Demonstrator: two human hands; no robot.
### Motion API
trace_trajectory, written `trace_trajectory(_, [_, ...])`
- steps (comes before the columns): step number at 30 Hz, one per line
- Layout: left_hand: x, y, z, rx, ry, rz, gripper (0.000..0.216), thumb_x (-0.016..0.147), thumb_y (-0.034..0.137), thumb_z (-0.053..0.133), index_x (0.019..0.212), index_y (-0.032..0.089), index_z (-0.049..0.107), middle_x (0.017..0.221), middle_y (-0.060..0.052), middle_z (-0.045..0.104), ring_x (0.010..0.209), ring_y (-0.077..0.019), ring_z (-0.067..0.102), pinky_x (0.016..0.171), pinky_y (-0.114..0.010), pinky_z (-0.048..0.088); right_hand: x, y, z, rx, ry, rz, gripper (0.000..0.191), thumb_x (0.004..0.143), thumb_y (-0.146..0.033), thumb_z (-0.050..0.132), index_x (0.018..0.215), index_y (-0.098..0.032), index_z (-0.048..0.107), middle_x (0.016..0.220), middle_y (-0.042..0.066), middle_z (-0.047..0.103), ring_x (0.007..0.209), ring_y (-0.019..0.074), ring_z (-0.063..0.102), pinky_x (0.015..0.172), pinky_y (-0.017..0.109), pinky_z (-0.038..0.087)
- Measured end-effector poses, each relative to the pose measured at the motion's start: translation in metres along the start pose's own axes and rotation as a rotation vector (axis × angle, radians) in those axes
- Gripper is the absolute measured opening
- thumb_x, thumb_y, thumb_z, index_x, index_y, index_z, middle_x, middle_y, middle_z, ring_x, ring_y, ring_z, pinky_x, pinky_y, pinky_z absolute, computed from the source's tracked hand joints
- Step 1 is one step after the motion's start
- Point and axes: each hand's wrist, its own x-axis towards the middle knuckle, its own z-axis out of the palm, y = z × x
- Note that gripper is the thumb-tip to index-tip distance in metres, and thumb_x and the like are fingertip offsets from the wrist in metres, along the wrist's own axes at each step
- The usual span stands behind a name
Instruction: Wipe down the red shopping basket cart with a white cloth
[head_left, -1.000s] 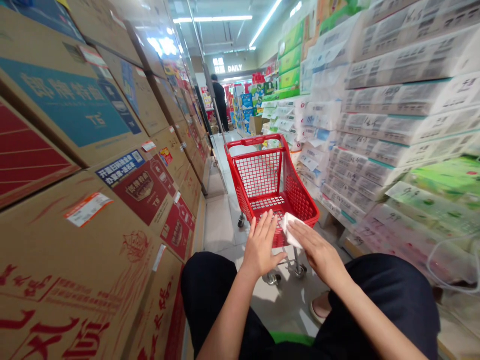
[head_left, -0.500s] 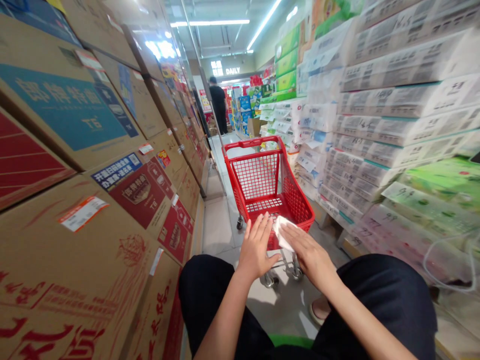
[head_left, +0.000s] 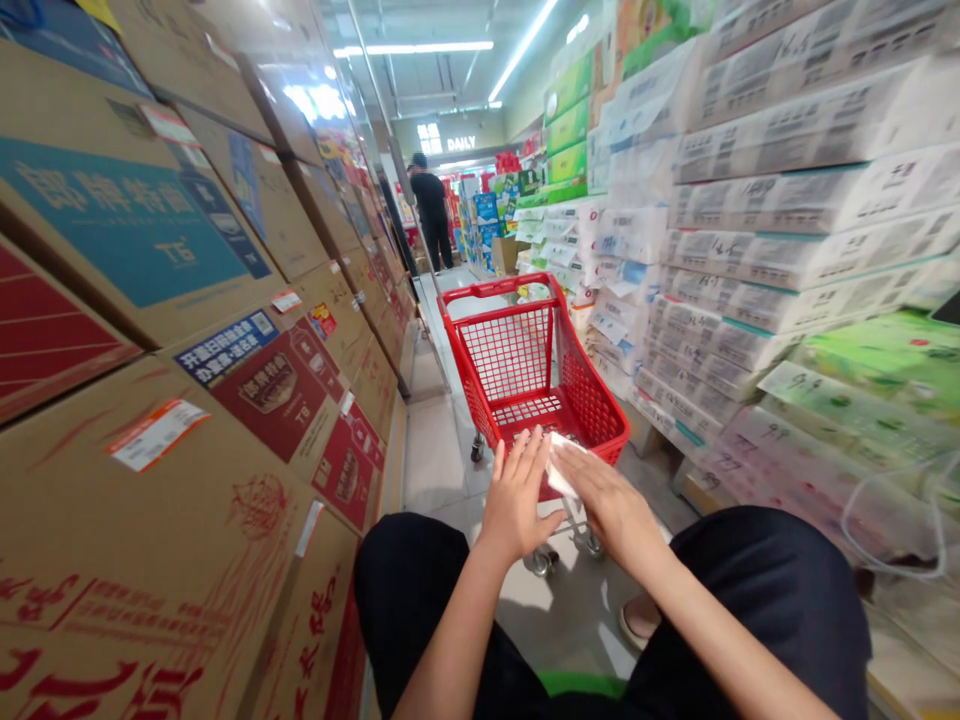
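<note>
So the white wipe point(head_left: 561, 468) sits right between the two hands, just in front of the near rim of the red cart point(head_left: 534, 372). The right hand point(head_left: 609, 500) is the one actually on it: its fingers lie flat and close together on top of the wipe, pressing rather than pinching as far as I can tell (the thumb is hidden, so there may be a grip underneath I can't see). The left hand point(head_left: 517, 497) is just left of the wipe, palm facing it, fingers straight and slightly fanned, thumb stuck out toward the right hand, and the wipe's edge looks like it touches those fingertips. The wipe's long side runs roughly from the cart rim back toward the person, along the right hand's fingers. Both hands hover over the lap, short of the cart. Cardboard boxes point(head_left: 225, 330) wall off the cart's left, tissue packs point(head_left: 750, 250) its right, and another person point(head_left: 430, 205) stands well beyond it down the aisle.
</note>
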Motion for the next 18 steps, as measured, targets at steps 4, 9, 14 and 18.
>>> trace_trajectory(4, [-0.001,-0.002,0.000,0.001,-0.015,0.015,0.107,0.082,0.046,0.073,0.167,0.023,0.012,0.173,-0.007,0.015,0.161,-0.0329,0.013,0.130,-0.062,0.010,-0.003,0.048,-0.015,-0.078,0.054,0.057,0.065,0.093,-0.006,0.043,0.156,-0.023,0.047,0.155,0.009,0.054,0.145,0.0227,0.049,0.122,0.050,0.039])
trace_trajectory(9, [0.003,0.003,0.004,-0.010,-0.015,0.026,0.107,0.083,0.047,0.073,0.167,0.025,0.010,0.173,-0.006,0.015,0.161,-0.0318,0.012,0.130,-0.061,0.011,-0.005,0.089,-0.026,-0.162,0.088,0.108,0.047,0.099,-0.015,0.043,0.142,-0.019,0.061,0.144,0.012,0.064,0.139,0.0262,0.056,0.121,0.053,0.039])
trace_trajectory(14, [0.003,-0.001,0.000,0.005,0.026,0.028,0.098,0.090,0.056,0.067,0.167,0.026,0.013,0.173,-0.004,0.015,0.161,-0.0287,0.011,0.131,-0.056,0.012,-0.003,0.071,-0.027,-0.165,0.105,0.106,0.042,0.100,-0.019,0.043,0.137,-0.019,0.065,0.137,0.012,0.069,0.133,0.0274,0.060,0.120,0.053,0.040])
trace_trajectory(18, [-0.007,-0.018,-0.009,0.040,0.076,-0.025,0.082,0.100,0.055,0.053,0.167,0.028,0.013,0.173,-0.004,0.020,0.161,-0.0272,0.014,0.131,-0.054,0.015,0.000,0.044,-0.025,-0.171,0.093,0.074,0.043,0.099,-0.015,0.045,0.136,-0.020,0.065,0.134,0.012,0.071,0.131,0.0272,0.062,0.122,0.054,0.037])
